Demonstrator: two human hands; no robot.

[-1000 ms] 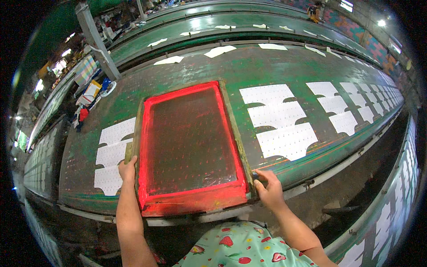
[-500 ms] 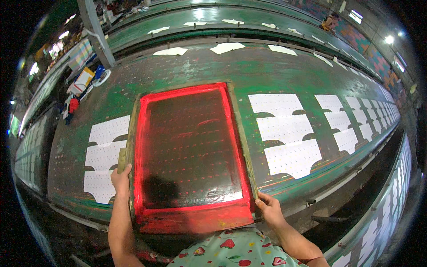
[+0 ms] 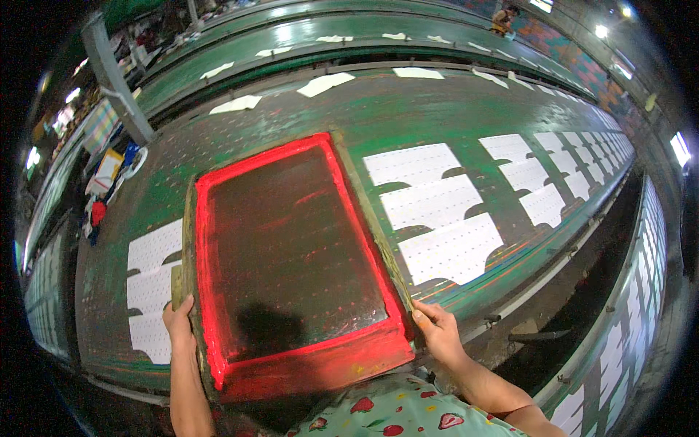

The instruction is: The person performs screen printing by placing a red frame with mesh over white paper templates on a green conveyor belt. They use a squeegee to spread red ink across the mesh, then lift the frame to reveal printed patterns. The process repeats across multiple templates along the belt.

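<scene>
A large screen-printing frame (image 3: pixel 295 240) with a dark see-through mesh and a bright red border is held before me, slanting up to the right. My left hand (image 3: pixel 179 320) is closed on its left side, by a small wooden piece (image 3: pixel 176 285). On the lower right side rail, my right hand (image 3: pixel 438 333) is closed, thumb on the edge. White cut cloth pieces (image 3: pixel 441 211) with small dots lie to the right of the frame. More dotted cloth pieces (image 3: pixel 151 291) show at its left, partly covered by it. Whether the frame touches the table is unclear.
The long green printing table (image 3: pixel 415 102) carries rows of white pieces to the far right. Plain white pieces (image 3: pixel 325 84) lie along its far edge. A post (image 3: pixel 116 80) and a pile of containers and cloths (image 3: pixel 109 175) stand at left. Another person (image 3: pixel 502 20) is far off.
The view has turned, so the table and cloth pieces sit further left and more tilted. The frame now slants more in the picture. Both hands keep their hold on it.
</scene>
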